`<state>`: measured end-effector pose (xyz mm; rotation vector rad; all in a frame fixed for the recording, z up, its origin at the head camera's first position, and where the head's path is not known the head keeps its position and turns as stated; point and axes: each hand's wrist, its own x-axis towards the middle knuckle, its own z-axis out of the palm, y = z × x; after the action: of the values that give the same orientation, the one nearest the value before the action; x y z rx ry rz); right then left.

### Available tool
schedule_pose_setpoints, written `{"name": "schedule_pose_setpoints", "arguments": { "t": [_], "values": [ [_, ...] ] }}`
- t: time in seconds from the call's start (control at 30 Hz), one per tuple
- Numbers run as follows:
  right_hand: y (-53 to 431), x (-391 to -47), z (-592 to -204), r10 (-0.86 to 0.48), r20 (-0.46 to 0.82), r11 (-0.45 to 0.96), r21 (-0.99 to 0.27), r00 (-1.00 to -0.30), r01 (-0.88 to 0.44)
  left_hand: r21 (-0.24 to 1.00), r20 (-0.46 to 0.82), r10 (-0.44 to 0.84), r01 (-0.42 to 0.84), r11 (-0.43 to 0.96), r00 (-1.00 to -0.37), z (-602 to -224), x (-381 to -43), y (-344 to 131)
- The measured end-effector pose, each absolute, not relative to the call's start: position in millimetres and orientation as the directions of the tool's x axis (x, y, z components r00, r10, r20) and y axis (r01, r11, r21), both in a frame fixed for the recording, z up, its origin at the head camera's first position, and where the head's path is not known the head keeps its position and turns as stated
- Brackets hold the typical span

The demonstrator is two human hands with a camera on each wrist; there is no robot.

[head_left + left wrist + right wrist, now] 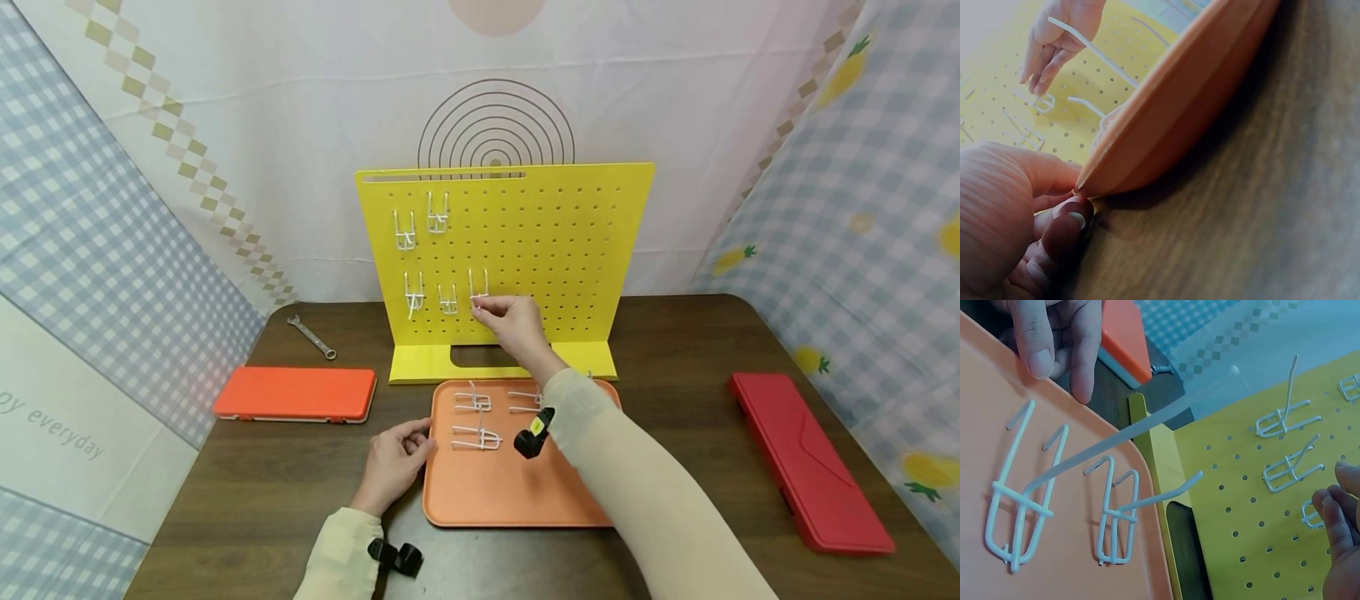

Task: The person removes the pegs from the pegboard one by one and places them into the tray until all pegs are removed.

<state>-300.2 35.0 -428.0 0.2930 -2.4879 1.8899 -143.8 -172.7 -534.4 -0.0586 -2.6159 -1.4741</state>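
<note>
My right hand (pixel 513 325) pinches a white wire pegboard hook (pixel 478 283) against the lower middle of the yellow pegboard (pixel 570 250). The fingertips cover its lower part. In the right wrist view, that hand (pixel 1342 531) appears at the right edge. My left hand (pixel 393 462) is at the left edge of the orange tray (pixel 517 492); in the left wrist view, its thumb and forefinger grip the tray's rim (pixel 1107 169). White double-prong hooks lie on the tray, including a front one (pixel 477 438) and one behind it (pixel 474 402). Another hook (pixel 525 402) is partly behind my right wrist.
Several hooks hang on the board's left half, one of them a top hook (pixel 437 215). An orange case (pixel 296 393) and a wrench (pixel 311 337) lie at the left. To the right is a red case (pixel 810 462). A patterned cloth (pixel 315 142) stands behind the board.
</note>
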Motion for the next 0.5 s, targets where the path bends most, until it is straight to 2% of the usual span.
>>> {"name": "schedule_pose_setpoints", "arguments": {
  "t": [0.23, 0.5],
  "values": [
    [37, -296, -425, -0.154, 0.116, 0.235, -0.960, -0.981, -0.151, 0.848, 0.140, -0.035, 0.101, 0.520, -0.990, -534, -144, -172],
    [44, -283, -420, -0.159, 0.191, 0.252, -0.941, -0.969, -0.226, 0.845, 0.144, -0.031, 0.106, 0.524, -0.989, -535, -143, -173]
  ]
}}
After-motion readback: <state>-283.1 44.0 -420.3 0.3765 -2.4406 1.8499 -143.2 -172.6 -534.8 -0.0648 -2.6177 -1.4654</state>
